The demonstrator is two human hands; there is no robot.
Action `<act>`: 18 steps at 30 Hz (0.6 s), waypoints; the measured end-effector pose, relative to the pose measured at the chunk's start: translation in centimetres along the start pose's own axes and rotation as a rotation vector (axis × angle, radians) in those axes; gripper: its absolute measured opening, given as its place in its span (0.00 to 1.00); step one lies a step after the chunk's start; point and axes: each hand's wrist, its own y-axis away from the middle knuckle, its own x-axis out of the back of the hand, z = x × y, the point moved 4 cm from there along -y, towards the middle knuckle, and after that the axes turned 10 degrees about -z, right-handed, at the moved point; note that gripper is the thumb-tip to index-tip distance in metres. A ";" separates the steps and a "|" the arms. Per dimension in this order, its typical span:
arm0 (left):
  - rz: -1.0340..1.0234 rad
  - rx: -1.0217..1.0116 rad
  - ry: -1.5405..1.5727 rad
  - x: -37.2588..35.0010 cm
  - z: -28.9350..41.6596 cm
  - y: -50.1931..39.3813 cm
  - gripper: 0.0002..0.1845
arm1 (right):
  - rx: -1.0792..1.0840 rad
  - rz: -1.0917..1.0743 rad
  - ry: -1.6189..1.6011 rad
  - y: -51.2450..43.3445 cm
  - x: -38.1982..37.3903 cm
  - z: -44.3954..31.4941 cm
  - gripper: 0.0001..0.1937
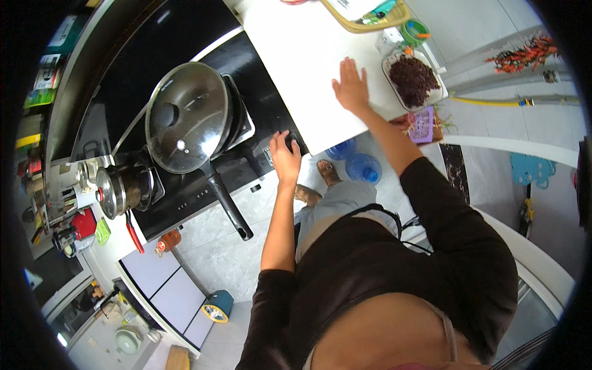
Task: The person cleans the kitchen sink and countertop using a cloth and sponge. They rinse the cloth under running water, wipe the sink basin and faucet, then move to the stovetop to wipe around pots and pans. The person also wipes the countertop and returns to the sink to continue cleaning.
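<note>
My left hand is at the front right corner of the black glass gas stove, fingers slightly curled and apart over a small label. Whether its fingertips press on the glass I cannot tell. Palm down, my right hand rests on the white countertop with nothing in it. To the left, a wok covered by a glass lid with a black knob sits on a burner. Its black handle sticks out past the stove's front edge.
A lidded pot stands on the other burner. Right of my right hand are a tray of dark red food, a green cup and a purple basket. Blue water bottles stand on the floor near my feet.
</note>
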 end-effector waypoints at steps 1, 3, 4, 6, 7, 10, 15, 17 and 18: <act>-0.009 0.019 -0.008 0.3 0.3 0.0 0.18 | -0.045 -0.027 0.027 -1.8 0.0 -1.9 0.34; -0.004 0.041 -0.072 0.7 0.1 0.2 0.19 | 0.136 -0.064 -0.003 -2.1 -0.4 -7.6 0.32; -0.003 0.066 -0.123 1.0 0.0 0.3 0.19 | 0.283 -0.102 -0.111 -1.0 -0.3 -10.7 0.31; 0.015 0.064 -0.259 1.2 -0.7 0.4 0.19 | 0.623 -0.004 -0.094 3.8 -0.6 -14.7 0.30; -0.015 0.120 -0.292 1.5 -0.7 0.5 0.19 | 0.755 -0.054 -0.164 6.1 0.2 -14.9 0.29; -0.070 0.089 -0.451 1.1 -1.3 0.6 0.20 | 0.711 -0.140 -0.260 5.4 0.2 -9.8 0.30; -0.064 0.126 -0.589 0.5 -0.2 0.9 0.21 | 0.168 0.051 0.083 -8.2 -0.6 -4.3 0.32; -0.055 0.131 -0.576 0.5 0.3 1.0 0.22 | -0.003 0.013 0.005 -14.1 -0.4 -4.9 0.33; -0.057 0.140 -0.573 0.3 0.2 1.1 0.23 | -0.063 -0.036 -0.070 -17.0 -0.2 -6.2 0.33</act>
